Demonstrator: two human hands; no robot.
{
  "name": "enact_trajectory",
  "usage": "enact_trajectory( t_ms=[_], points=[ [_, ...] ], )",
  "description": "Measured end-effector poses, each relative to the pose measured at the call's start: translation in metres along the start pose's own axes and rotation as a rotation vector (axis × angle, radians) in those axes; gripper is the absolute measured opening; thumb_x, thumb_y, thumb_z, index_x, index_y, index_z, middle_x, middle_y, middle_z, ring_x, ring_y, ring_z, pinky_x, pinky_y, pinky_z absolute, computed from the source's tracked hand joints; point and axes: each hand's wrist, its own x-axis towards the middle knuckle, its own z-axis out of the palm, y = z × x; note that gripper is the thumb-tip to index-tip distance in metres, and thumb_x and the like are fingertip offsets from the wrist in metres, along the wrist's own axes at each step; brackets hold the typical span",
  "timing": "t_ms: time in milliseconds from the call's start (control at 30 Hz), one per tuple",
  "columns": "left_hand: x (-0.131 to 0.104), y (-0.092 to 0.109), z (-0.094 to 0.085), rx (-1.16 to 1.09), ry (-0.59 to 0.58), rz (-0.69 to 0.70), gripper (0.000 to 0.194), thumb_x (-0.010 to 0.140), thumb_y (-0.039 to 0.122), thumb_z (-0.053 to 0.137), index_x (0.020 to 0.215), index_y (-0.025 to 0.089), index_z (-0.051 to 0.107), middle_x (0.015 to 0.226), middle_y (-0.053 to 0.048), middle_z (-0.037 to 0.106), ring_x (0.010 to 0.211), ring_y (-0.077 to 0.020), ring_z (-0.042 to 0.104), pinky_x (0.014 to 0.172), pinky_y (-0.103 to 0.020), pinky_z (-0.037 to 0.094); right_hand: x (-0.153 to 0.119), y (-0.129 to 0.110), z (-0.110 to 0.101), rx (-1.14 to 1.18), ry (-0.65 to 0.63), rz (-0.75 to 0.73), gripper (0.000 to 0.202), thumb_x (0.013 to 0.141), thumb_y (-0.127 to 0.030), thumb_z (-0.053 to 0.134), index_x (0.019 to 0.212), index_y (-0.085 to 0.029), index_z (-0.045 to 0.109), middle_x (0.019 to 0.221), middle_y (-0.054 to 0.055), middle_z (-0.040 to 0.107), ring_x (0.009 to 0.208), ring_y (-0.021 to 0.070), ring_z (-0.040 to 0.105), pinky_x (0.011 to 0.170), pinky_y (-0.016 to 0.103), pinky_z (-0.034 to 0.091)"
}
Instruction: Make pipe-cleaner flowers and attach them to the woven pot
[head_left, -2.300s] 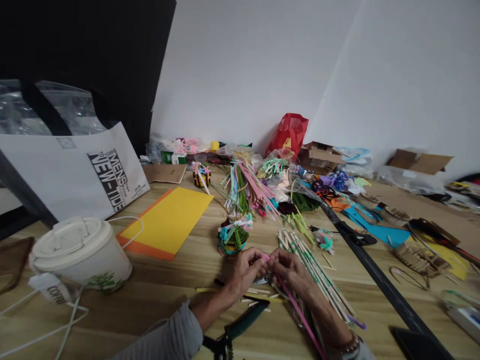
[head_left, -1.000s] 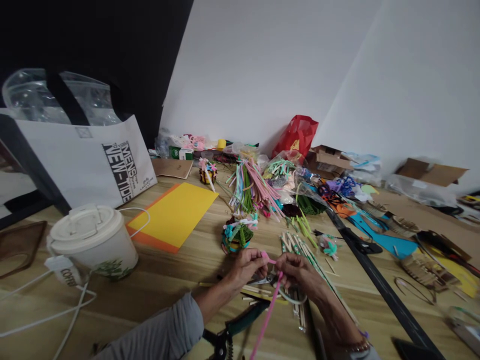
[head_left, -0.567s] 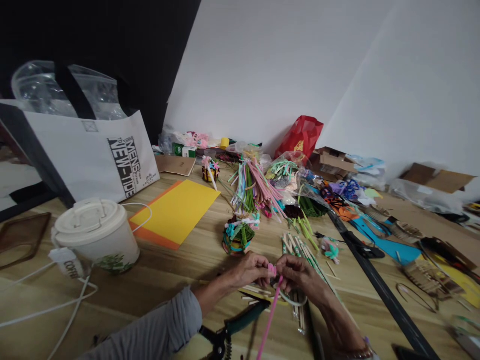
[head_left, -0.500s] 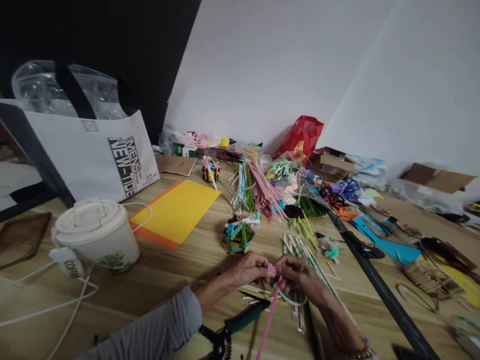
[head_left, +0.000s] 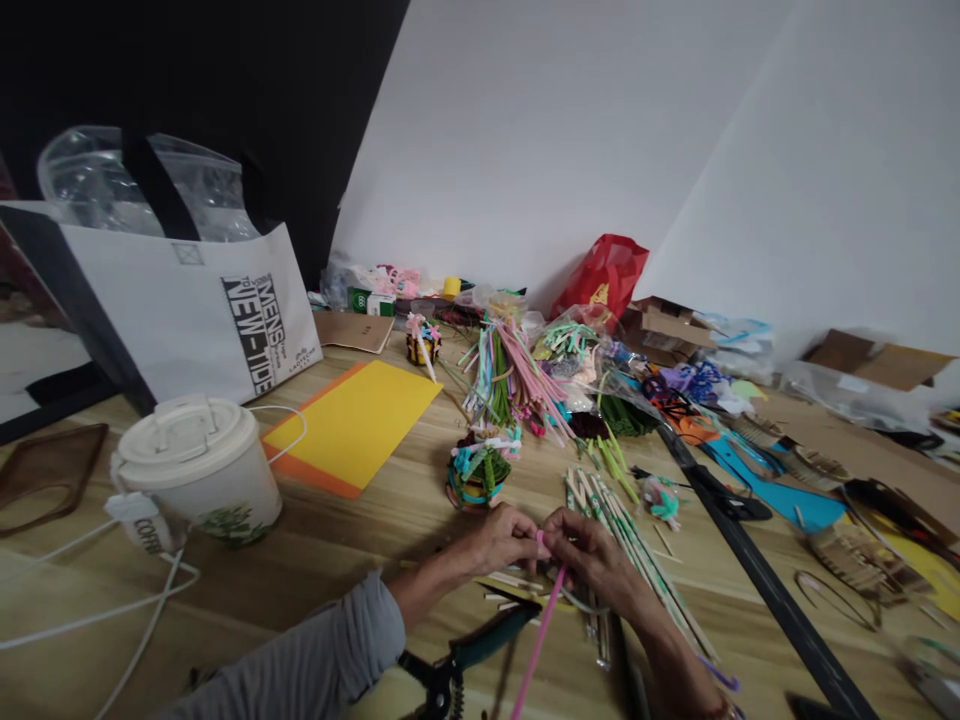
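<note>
The pink strip (head_left: 541, 638) is thin, bright and soft-looking, a single colour along its visible length. One end is bent into a small curl, pinched between the fingertips of the left hand (head_left: 501, 540) and the right hand (head_left: 591, 552) and partly hidden by them. From there the rest runs nearly straight, slanting toward the wearer and leaving view at the bottom edge.

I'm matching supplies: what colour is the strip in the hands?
Pink; the strip shows best in the head view.
</note>
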Motion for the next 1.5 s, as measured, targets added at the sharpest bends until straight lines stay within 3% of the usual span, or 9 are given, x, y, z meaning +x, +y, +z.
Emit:
enact_trajectory(
  t_ms=[233, 467, 667, 833, 1100, 1300, 1500],
  points=[
    [0.0, 0.0, 0.01, -0.24, 0.121, -0.074, 0.035, 0.059, 0.046, 0.074, 0.065, 0.014, 0.062, 0.059, -0.001, 0.062, 0.054, -0.0123, 0.052, 0.055, -0.024, 0.036, 0.002, 0.0, 0.002, 0.056, 0.11, -0.034, 0.041, 0.08, -0.058, 0.061, 0.075, -0.018, 0.053, 0.055, -0.005, 0.052, 0.042, 0.0075, 0.044, 0.04, 0.019, 0.035],
    [-0.008, 0.005, 0.017, -0.449, 0.134, -0.05, 0.031, 0.067, 0.043, 0.073, 0.071, 0.013, 0.063, 0.067, -0.002, 0.062, 0.06, -0.0111, 0.053, 0.06, -0.024, 0.038, 0.003, -0.001, 0.006, 0.202, 0.106, -0.048, 0.039, 0.079, -0.057, 0.064, 0.077, -0.019, 0.053, 0.058, -0.003, 0.058, 0.046, 0.0088, 0.049, 0.041, 0.019, 0.037],
    [-0.008, 0.007, 0.016, -0.454, 0.123, -0.039, 0.034, 0.067, 0.044, 0.074, 0.073, 0.012, 0.064, 0.069, -0.003, 0.063, 0.06, -0.011, 0.054, 0.06, -0.024, 0.039, 0.002, -0.005, 0.002, 0.245, 0.049, -0.013, 0.037, 0.078, -0.054, 0.066, 0.079, -0.019, 0.056, 0.061, -0.004, 0.059, 0.043, 0.0068, 0.048, 0.04, 0.017, 0.038],
    [-0.006, 0.007, 0.009, -0.467, 0.136, -0.054, 0.035, 0.071, 0.046, 0.072, 0.076, 0.012, 0.065, 0.067, -0.004, 0.062, 0.056, -0.0105, 0.053, 0.056, -0.024, 0.036, -0.004, -0.007, -0.012, 0.303, -0.018, 0.014, 0.034, 0.082, -0.051, 0.064, 0.095, -0.02, 0.062, 0.073, 0.0, 0.065, 0.058, 0.0107, 0.06, 0.05, 0.019, 0.047],
    [-0.004, 0.002, 0.007, -0.506, 0.122, -0.086, 0.043, 0.064, 0.051, 0.076, 0.077, 0.012, 0.064, 0.067, -0.003, 0.063, 0.056, -0.0106, 0.053, 0.059, -0.025, 0.039, -0.007, -0.007, -0.02, 0.213, -0.11, -0.013, 0.028, 0.078, -0.042, 0.071, 0.094, -0.019, 0.068, 0.079, 0.002, 0.067, 0.069, 0.0137, 0.061, 0.058, 0.023, 0.05],
    [-0.006, 0.007, 0.008, -0.436, 0.124, -0.054, 0.048, 0.064, 0.057, 0.074, 0.077, 0.011, 0.065, 0.067, -0.003, 0.062, 0.058, -0.0112, 0.054, 0.06, -0.025, 0.039, -0.006, -0.008, -0.022, 0.143, -0.093, -0.025, 0.03, 0.074, -0.044, 0.074, 0.086, -0.017, 0.069, 0.075, 0.002, 0.066, 0.067, 0.014, 0.058, 0.059, 0.024, 0.047],
    [-0.009, 0.009, 0.011, -0.418, 0.065, -0.031, 0.045, 0.068, 0.055, 0.072, 0.078, 0.012, 0.063, 0.071, -0.003, 0.064, 0.061, -0.0116, 0.057, 0.061, -0.024, 0.04, -0.007, -0.012, -0.025, 0.062, -0.115, -0.036, 0.034, 0.081, -0.05, 0.066, 0.082, -0.016, 0.069, 0.077, 0.003, 0.067, 0.068, 0.0146, 0.059, 0.063, 0.026, 0.047]
  ],
)
